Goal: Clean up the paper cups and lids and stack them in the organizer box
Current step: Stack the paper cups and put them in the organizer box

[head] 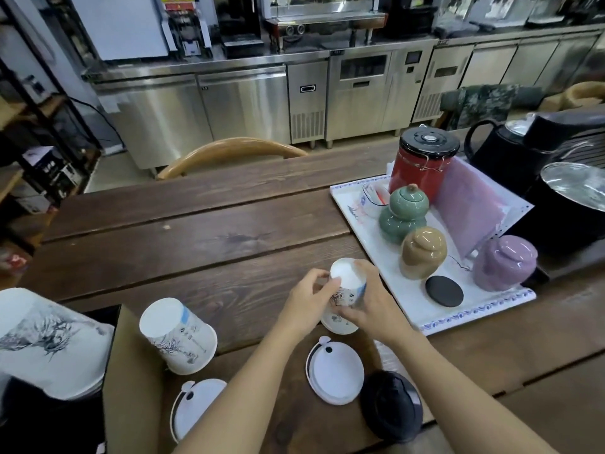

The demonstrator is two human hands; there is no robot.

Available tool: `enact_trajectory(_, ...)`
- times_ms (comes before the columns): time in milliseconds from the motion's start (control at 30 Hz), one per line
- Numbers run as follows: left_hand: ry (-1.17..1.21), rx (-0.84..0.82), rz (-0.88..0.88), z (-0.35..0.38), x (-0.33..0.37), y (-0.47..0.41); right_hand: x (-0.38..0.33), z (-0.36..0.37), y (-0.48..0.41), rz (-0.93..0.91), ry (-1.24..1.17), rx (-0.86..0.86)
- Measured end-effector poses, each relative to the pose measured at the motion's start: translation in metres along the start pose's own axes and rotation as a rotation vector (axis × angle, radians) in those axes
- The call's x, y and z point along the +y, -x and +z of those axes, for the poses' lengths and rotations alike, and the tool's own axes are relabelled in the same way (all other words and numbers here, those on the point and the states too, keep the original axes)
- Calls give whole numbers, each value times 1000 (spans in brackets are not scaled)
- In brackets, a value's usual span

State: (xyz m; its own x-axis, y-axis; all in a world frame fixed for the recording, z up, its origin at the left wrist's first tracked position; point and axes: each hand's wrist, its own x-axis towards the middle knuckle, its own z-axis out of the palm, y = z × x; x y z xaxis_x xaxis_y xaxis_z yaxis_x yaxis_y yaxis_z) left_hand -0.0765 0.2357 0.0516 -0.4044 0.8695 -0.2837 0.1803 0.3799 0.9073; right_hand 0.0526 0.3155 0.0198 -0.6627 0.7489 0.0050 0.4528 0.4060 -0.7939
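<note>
An upside-down white paper cup (344,279) with ink-style print stands on the wooden table (203,244), and both hands grip it: my left hand (307,301) on its left side, my right hand (371,301) over its right side. Another inverted printed cup (178,335) stands to the left. A white lid (335,371) lies in front of the held cup, a second white lid (196,406) lies near my left forearm, and a black lid (391,404) lies at the right. The cardboard organizer box (131,381) sits at the lower left, with a stack of printed cups (45,339) inside.
A white tray (474,314) to the right carries a red canister (420,158), green, tan and purple ceramic jars and a black coaster (444,290). Black kettles and a pot stand at the far right. A wooden chair back (229,152) is across the table.
</note>
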Motion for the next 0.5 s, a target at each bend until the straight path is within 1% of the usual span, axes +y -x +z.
enact_trajectory(67,-30,-25,0,-1,-1,2,4,7,6,52,-111,35)
enact_trajectory(100,-66,-4,22,-4,-2,5,4,10,7,78,-155,47)
enact_trajectory(133,-120,55,61,-9,-3,8,4,12,7,95,-183,55)
enact_trajectory(200,-255,269,152,-25,-5,19,6,14,5,95,-185,60)
enact_trajectory(300,-444,653,279,-62,-10,40,7,16,3,92,-196,67)
enact_trajectory(367,-595,876,315,-88,-18,47,6,18,3,90,-205,78)
enact_trajectory(400,-663,953,281,-101,-23,49,3,19,4,86,-210,76)
enact_trajectory(433,-709,988,198,-111,-27,53,1,20,4,86,-218,68)
enact_trajectory(467,-729,980,80,-121,-31,57,-2,21,4,81,-225,56)
enact_trajectory(500,-726,935,-44,-129,-36,60,-4,23,4,79,-234,41)
